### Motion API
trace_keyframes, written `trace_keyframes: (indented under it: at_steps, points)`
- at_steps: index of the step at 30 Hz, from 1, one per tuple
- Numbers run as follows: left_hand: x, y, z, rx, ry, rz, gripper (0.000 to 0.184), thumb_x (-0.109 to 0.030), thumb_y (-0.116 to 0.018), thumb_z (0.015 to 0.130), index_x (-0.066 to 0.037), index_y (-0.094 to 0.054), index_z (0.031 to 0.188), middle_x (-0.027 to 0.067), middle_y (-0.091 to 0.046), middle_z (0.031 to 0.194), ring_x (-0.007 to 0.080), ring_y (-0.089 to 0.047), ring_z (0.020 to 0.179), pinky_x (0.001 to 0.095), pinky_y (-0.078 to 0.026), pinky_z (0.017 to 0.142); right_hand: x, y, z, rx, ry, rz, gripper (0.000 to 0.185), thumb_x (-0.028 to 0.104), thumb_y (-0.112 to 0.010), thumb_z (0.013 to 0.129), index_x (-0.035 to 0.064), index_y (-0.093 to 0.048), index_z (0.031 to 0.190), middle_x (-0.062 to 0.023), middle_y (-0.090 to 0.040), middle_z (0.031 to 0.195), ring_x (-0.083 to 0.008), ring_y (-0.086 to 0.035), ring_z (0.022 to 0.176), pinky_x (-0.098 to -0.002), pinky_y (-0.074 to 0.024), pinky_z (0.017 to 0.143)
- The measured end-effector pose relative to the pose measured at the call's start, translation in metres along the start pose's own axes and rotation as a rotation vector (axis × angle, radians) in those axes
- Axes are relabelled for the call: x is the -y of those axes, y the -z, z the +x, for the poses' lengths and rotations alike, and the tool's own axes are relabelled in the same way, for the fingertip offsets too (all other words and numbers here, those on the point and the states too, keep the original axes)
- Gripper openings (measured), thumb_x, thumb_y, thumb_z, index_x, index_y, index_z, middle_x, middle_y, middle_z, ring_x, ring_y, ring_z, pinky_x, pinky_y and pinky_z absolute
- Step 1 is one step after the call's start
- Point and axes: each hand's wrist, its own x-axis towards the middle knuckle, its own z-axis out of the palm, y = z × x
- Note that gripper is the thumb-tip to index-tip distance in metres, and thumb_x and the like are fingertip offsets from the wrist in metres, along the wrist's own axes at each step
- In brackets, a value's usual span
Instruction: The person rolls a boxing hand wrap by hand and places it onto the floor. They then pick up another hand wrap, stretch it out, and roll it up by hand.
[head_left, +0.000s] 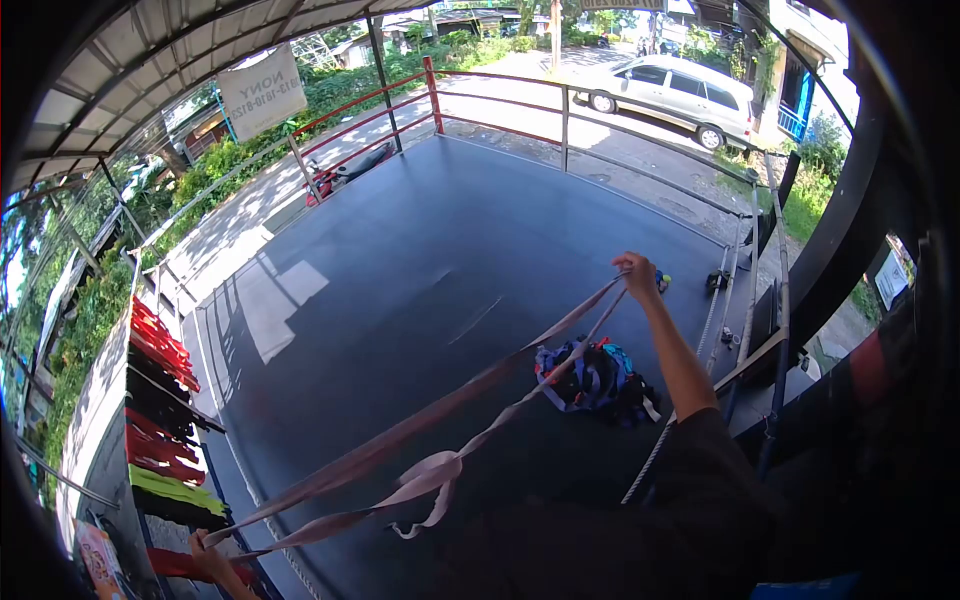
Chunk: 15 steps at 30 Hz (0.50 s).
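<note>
A long, faded pinkish hand wrap stretches diagonally in two strands between my hands. My right hand, raised with the arm extended, is closed around its upper end. Down at the lower left, my left hand grips the other end, partly cut off by the dark edge of the view. The lower strand is twisted, with a loop and a loose tail dangling near its middle. Below my right forearm, a tangled pile of blue, black and red straps or wraps lies on the dark ring floor.
Red, black and lime-green cloth strips hang over the ropes at the left. Ropes and a red corner post bound the ring. Small dark items sit by the right ropes. Outside are a silver car and a red motorbike.
</note>
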Motion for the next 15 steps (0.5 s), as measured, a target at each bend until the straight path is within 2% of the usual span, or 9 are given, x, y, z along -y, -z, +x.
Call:
trace_keyframes:
  at_steps: [1, 2, 3, 5, 7, 8, 9, 12, 15]
  points:
    - [0.049, 0.027, 0.001, 0.001, 0.036, 0.025, 0.028, -0.026, -0.055, 0.104, -0.001, -0.064, 0.096, 0.0095, -0.067, 0.088, 0.0225, -0.062, 0.081, 0.0352, -0.051, 0.074, -0.019, 0.000, -0.002, -0.043, -0.074, -0.033, 0.025, 0.000, -0.054, 0.089, 0.0092, -0.077, 0.093, -0.0098, -0.073, 0.082, -0.0241, -0.072, 0.082, -0.0354, -0.0545, 0.074]
    - [0.073, 0.047, 0.001, 0.005, 0.072, 0.051, 0.030, -0.028, -0.054, 0.106, -0.001, -0.067, 0.101, 0.0101, -0.070, 0.094, 0.0254, -0.065, 0.084, 0.0355, -0.052, 0.075, -0.041, 0.000, -0.004, -0.093, -0.051, -0.077, 0.025, 0.009, -0.052, 0.094, 0.0097, -0.077, 0.094, -0.0102, -0.074, 0.081, -0.0232, -0.073, 0.079, -0.0362, -0.0556, 0.073]
    - [0.073, 0.046, 0.001, 0.007, 0.073, 0.052, 0.030, -0.028, -0.054, 0.106, -0.001, -0.067, 0.101, 0.0101, -0.070, 0.094, 0.0254, -0.065, 0.084, 0.0355, -0.052, 0.075, -0.049, 0.006, -0.003, -0.091, -0.051, -0.078, 0.025, 0.009, -0.052, 0.094, 0.0097, -0.077, 0.094, -0.0102, -0.074, 0.081, -0.0232, -0.073, 0.079, -0.0362, -0.0556, 0.073]
    - [0.072, 0.045, 0.001, 0.025, 0.052, 0.104, 0.028, -0.028, -0.055, 0.105, -0.002, -0.066, 0.101, 0.0099, -0.070, 0.093, 0.0252, -0.065, 0.084, 0.0355, -0.052, 0.075, -0.060, 0.016, 0.002, -0.079, -0.188, -0.091, 0.018, 0.010, -0.058, 0.094, 0.0079, -0.075, 0.094, -0.0143, -0.072, 0.083, -0.0306, -0.071, 0.083, -0.0405, -0.0542, 0.075]
    - [0.072, 0.047, -0.004, 0.046, 0.036, 0.161, 0.027, -0.028, -0.056, 0.104, -0.003, -0.066, 0.102, 0.0097, -0.070, 0.092, 0.0250, -0.065, 0.083, 0.0354, -0.052, 0.075, -0.075, 0.026, 0.018, -0.166, -0.246, -0.073, 0.018, 0.011, -0.058, 0.095, 0.0075, -0.075, 0.094, -0.0156, -0.073, 0.087, -0.0310, -0.073, 0.084, -0.0412, -0.0547, 0.076]
    - [0.072, 0.047, -0.006, 0.055, 0.029, 0.188, 0.026, -0.027, -0.057, 0.104, -0.003, -0.066, 0.102, 0.0096, -0.070, 0.092, 0.0249, -0.065, 0.083, 0.0354, -0.052, 0.075, -0.078, 0.034, 0.025, -0.218, -0.181, -0.110, 0.018, 0.019, -0.062, 0.096, 0.0072, -0.075, 0.094, -0.0172, -0.074, 0.090, -0.0331, -0.073, 0.086, -0.0431, -0.0555, 0.077]
    - [0.071, 0.046, -0.009, 0.060, 0.021, 0.213, 0.026, -0.027, -0.057, 0.104, -0.003, -0.066, 0.102, 0.0096, -0.070, 0.091, 0.0248, -0.065, 0.083, 0.0354, -0.052, 0.074, -0.079, 0.039, 0.034, -0.217, -0.178, -0.109, 0.018, 0.019, -0.062, 0.096, 0.0072, -0.075, 0.094, -0.0172, -0.074, 0.090, -0.0331, -0.073, 0.086, -0.0431, -0.0555, 0.077]
    - [0.066, 0.038, -0.004, 0.074, -0.015, 0.285, 0.024, -0.027, -0.058, 0.103, -0.004, -0.065, 0.103, 0.0093, -0.069, 0.090, 0.0245, -0.065, 0.082, 0.0353, -0.052, 0.074, -0.094, 0.048, 0.061, -0.230, -0.349, -0.179, 0.031, 0.036, -0.069, 0.093, 0.0060, -0.074, 0.099, -0.0184, -0.075, 0.090, -0.0367, -0.074, 0.090, -0.0460, -0.0564, 0.079]
    - [0.061, 0.029, -0.004, 0.090, -0.046, 0.361, 0.022, -0.026, -0.060, 0.102, -0.005, -0.065, 0.104, 0.0090, -0.069, 0.089, 0.0242, -0.065, 0.081, 0.0352, -0.052, 0.073, -0.053, 0.048, 0.056, -0.194, -0.296, -0.186, 0.032, 0.037, -0.069, 0.093, 0.0058, -0.074, 0.100, -0.0186, -0.075, 0.091, -0.0372, -0.074, 0.090, -0.0460, -0.0563, 0.079]
